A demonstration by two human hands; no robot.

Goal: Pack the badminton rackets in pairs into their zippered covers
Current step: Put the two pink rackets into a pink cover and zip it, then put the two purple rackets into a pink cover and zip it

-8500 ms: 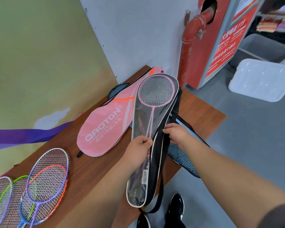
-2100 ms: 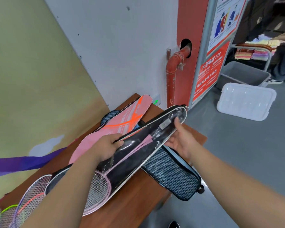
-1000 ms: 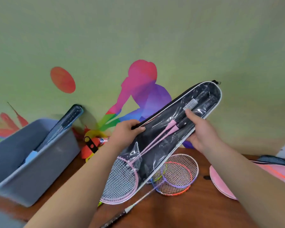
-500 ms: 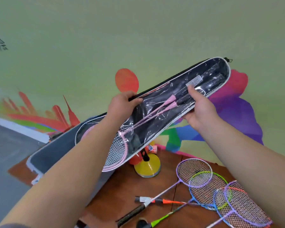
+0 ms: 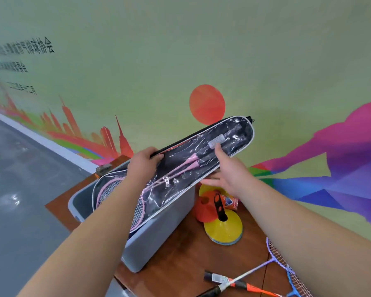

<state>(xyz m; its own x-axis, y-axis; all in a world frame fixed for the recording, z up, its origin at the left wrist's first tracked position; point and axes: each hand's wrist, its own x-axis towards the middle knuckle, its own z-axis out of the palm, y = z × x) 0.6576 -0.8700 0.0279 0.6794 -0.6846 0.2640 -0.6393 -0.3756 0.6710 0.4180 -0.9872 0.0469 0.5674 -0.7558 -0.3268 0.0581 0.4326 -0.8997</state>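
Observation:
A black zippered cover with a clear front (image 5: 234, 133) holds two pink rackets (image 5: 181, 170), heads down to the left and black grips up to the right. It slants over a grey bin (image 5: 150, 239), its head end inside the rim. My left hand (image 5: 145, 162) grips the cover's upper zipper edge near the middle. My right hand (image 5: 228, 173) is by the handle end with its fingers spread straight under the lower edge. Only its thumb tip touches the clear front.
The bin stands on a brown wooden table (image 5: 180, 264) against a painted green wall. Right of the bin sits a stack of yellow and orange disc cones (image 5: 223, 230). Loose purple, blue and orange rackets (image 5: 272, 262) lie at the bottom right. Grey floor is to the left.
I turned left from the pink cover pile toward the bin. The packed cover came down so that its head end is in the bin, and my right hand's fingers opened off the handle end.

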